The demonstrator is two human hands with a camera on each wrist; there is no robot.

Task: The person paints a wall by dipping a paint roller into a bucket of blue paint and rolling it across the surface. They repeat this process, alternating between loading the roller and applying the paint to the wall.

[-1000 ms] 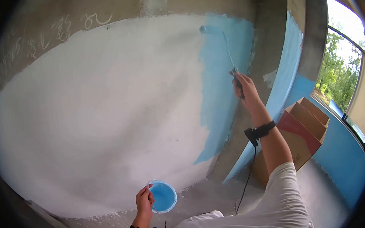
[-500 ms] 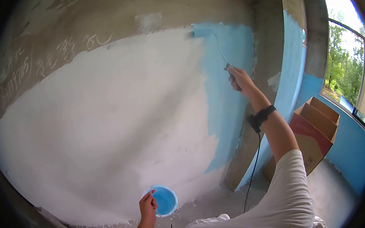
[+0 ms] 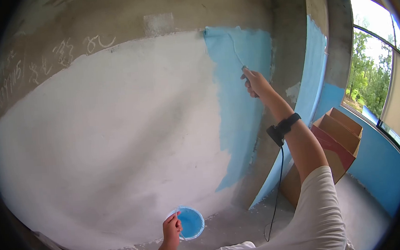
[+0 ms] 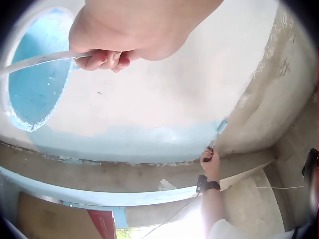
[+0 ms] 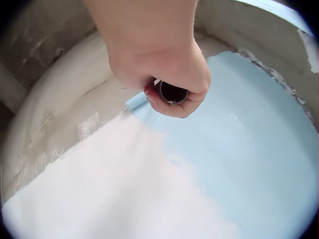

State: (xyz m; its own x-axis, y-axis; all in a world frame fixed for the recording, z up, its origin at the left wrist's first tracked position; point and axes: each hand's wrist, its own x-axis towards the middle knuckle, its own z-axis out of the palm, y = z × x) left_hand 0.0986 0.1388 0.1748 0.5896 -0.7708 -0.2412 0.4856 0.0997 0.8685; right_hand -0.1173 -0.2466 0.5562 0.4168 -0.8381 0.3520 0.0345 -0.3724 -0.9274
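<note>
Where the plaster stops, the wall (image 3: 118, 130) is bare concrete w/ pale scrawled writing (image 3: 67, 48) far up-left of the right fingers; strokes are too loose to read. On it the blue coat (image 3: 239, 99) covers the strip around and below the right fingers, its edge ragged vs. the white. Well right of them is the window (image 3: 375, 68), cut off by the frame edge. Below-right of the right fingers sits the cardboard box (image 3: 340, 137), flaps up, red panel on its side, partly hidden behind the forearm; no print legible. Just beside the left fingers hangs the paint bucket (image 3: 191, 222), blue paint inside, rim cut off in left wrist view. Up-left from the right fingers runs the roller (image 3: 236, 54); its thin shaft ends at the top edge of the blue. The sleeve is blue on blue, hard to make out from the head cam, but right wrist view shows its end on the wall just left of the knuckles. On the right hand (image 3: 253, 82) the fingers wrap tight round the roller grip, butt end showing. On the left hand (image 3: 172, 225) the fingers curl round the thin white bucket handle (image 4: 35, 59). A black wrist strap (image 3: 283, 128) + cable sits on the right arm.
</note>
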